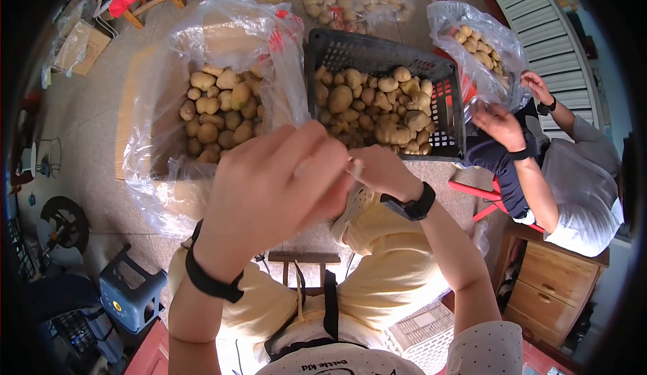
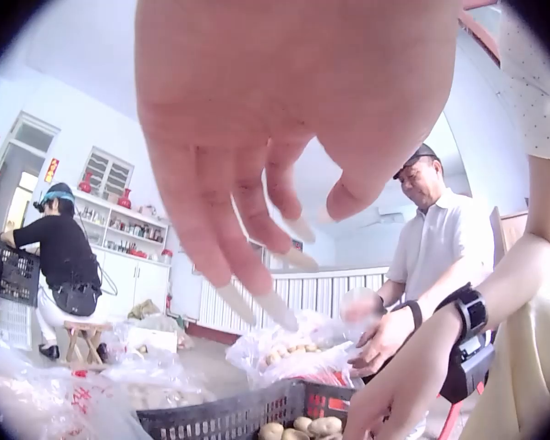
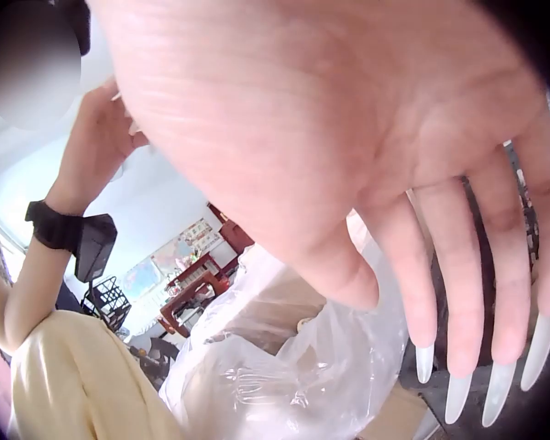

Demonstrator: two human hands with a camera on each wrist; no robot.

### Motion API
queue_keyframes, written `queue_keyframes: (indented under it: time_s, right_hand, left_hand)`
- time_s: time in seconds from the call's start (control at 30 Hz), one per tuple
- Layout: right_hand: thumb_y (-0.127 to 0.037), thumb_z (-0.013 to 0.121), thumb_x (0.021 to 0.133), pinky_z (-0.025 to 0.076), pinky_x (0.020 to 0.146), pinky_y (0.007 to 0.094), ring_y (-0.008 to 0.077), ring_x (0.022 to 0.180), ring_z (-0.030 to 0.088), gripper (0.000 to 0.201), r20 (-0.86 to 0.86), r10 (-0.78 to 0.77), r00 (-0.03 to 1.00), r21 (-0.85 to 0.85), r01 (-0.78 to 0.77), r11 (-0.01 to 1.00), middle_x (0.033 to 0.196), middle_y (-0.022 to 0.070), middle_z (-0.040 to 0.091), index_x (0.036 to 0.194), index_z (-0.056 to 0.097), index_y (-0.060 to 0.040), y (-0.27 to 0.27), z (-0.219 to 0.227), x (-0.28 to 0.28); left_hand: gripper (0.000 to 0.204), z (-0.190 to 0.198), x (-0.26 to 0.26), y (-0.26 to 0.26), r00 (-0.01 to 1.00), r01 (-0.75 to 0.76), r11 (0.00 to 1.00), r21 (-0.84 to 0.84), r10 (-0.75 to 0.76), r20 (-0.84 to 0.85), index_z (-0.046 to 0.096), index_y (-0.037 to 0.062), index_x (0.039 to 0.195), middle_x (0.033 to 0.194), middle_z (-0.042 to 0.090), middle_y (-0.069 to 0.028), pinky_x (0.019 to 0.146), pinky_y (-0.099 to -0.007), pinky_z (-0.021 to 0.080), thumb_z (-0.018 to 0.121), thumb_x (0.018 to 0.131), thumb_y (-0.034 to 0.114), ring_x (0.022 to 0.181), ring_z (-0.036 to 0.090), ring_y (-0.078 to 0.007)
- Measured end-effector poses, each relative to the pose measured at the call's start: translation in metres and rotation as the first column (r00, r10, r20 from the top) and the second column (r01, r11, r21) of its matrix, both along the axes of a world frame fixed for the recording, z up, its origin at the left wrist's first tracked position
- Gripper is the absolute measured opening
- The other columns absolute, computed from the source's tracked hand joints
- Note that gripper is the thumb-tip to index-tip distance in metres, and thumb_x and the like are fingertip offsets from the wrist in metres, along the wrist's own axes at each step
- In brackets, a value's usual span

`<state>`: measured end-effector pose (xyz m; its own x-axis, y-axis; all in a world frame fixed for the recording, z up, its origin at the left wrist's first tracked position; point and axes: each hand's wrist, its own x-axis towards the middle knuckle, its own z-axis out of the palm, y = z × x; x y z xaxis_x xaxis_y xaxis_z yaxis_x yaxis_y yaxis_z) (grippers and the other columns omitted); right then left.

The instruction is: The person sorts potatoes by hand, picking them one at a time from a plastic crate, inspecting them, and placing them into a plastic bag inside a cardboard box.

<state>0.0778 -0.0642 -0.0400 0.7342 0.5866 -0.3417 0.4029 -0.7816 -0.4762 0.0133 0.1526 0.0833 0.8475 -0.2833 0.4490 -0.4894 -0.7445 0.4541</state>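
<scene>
Seemingly sorting potatoes (image 1: 340, 97), I hold my left hand (image 1: 273, 186) and right hand (image 1: 387, 173) empty, fingers loose; the plastic crate (image 1: 377, 53) likely calls for a reach.

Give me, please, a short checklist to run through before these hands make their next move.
1. Left hand empty: ok, nothing shows in its palm in the left wrist view.
2. Right hand empty: ok, its fingers extend and nothing shows against the palm.
3. Black crate stocked: ok, many potatoes lie in it.
4. Crate's near edge unobstructed in the head view: not ok, the hands partly cover it.
5. Cardboard box open: ok, potatoes show inside its plastic liner.
6. Lowest potatoes sound: cannot tell, upper ones hide them.
</scene>
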Motion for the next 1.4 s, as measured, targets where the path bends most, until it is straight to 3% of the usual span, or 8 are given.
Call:
queue_keyframes:
  time_s: [0.13,0.5,0.67,0.73,0.8,0.9,1.17,1.4]
  right_hand:
    - [-0.031,0.053,0.088,0.051,0.068,0.0398,0.0304,0.076,0.065,0.027,-0.096,-0.079,0.992,0.065,0.085,0.994,0.078,0.0118,0.068,0.091,0.066,-0.0076,-0.018,-0.008,0.011]
    - [-0.020,0.054,0.090,0.048,0.070,0.0291,0.0187,0.076,0.061,0.026,-0.257,-0.083,0.963,-0.061,0.069,0.996,0.088,0.0097,0.067,0.107,0.060,-0.0016,-0.035,-0.013,0.024]
    - [-0.022,0.056,0.088,0.048,0.067,0.0276,0.0149,0.075,0.062,0.026,-0.352,-0.239,0.905,0.113,0.295,0.949,0.086,0.0084,0.068,0.103,0.064,-0.0020,-0.069,-0.051,0.069]
    - [-0.024,0.057,0.088,0.049,0.070,0.0291,0.0189,0.076,0.064,0.028,-0.150,0.053,0.987,0.391,0.010,0.920,0.085,0.0098,0.068,0.103,0.064,-0.0017,-0.110,-0.100,0.116]
    - [-0.029,0.058,0.087,0.050,0.073,0.0320,0.0229,0.080,0.066,0.031,-0.173,-0.375,0.911,0.032,0.386,0.922,0.087,0.0116,0.069,0.104,0.065,-0.0035,-0.115,-0.105,0.148]
    - [-0.036,0.060,0.083,0.050,0.077,0.0337,0.0252,0.087,0.067,0.038,-0.007,-0.508,0.861,-0.077,0.506,0.859,0.094,0.0142,0.069,0.106,0.066,-0.0068,-0.150,-0.151,0.202]
    - [-0.034,0.063,0.078,0.047,0.088,0.0396,0.0319,0.103,0.061,0.055,0.266,-0.338,0.903,-0.323,0.414,0.851,0.110,0.0188,0.063,0.125,0.052,-0.0074,-0.153,-0.202,0.233]
    - [-0.042,0.071,0.072,0.045,0.093,0.0376,0.0316,0.112,0.056,0.074,0.211,-0.411,0.887,-0.346,0.461,0.817,0.120,0.0191,0.059,0.129,0.047,-0.0017,-0.144,-0.237,0.241]
  left_hand:
    - [0.022,0.022,-0.017,-0.005,0.984,0.146,0.982,-0.123,-0.131,0.122,0.056,0.0086,0.082,0.083,0.062,-0.0092,0.059,-0.0289,0.048,0.071,0.068,0.014,0.065,0.060,-0.0244]
    - [0.023,0.050,-0.048,-0.039,0.979,-0.141,0.963,-0.230,0.100,-0.179,0.059,0.0108,0.088,0.083,0.063,-0.0079,0.059,-0.0290,0.049,0.071,0.069,0.014,0.061,0.060,-0.0232]
    - [0.022,0.045,-0.049,-0.035,0.971,-0.191,0.958,-0.212,0.152,-0.186,0.059,0.0112,0.089,0.083,0.063,-0.0080,0.058,-0.0288,0.049,0.071,0.070,0.015,0.061,0.060,-0.0232]
    - [0.022,0.040,-0.049,-0.036,0.968,-0.210,0.954,-0.216,0.170,-0.186,0.059,0.0113,0.089,0.083,0.063,-0.0080,0.058,-0.0288,0.049,0.071,0.071,0.015,0.060,0.060,-0.0232]
    - [0.022,0.037,-0.048,-0.036,0.964,-0.227,0.951,-0.211,0.188,-0.187,0.059,0.0115,0.090,0.083,0.063,-0.0080,0.057,-0.0287,0.049,0.070,0.071,0.015,0.060,0.060,-0.0233]
    - [0.022,0.033,-0.046,-0.034,0.959,-0.244,0.948,-0.204,0.205,-0.193,0.059,0.0117,0.091,0.083,0.064,-0.0081,0.057,-0.0286,0.049,0.070,0.072,0.016,0.060,0.060,-0.0233]
    - [0.022,0.019,-0.030,-0.025,0.944,-0.298,0.937,-0.181,0.262,-0.199,0.060,0.0123,0.093,0.084,0.064,-0.0082,0.056,-0.0283,0.050,0.069,0.073,0.016,0.060,0.060,-0.0234]
    - [0.022,0.007,-0.011,-0.020,0.940,-0.321,0.932,-0.167,0.292,-0.176,0.060,0.0128,0.095,0.084,0.064,-0.0083,0.055,-0.0280,0.050,0.068,0.075,0.017,0.059,0.060,-0.0235]
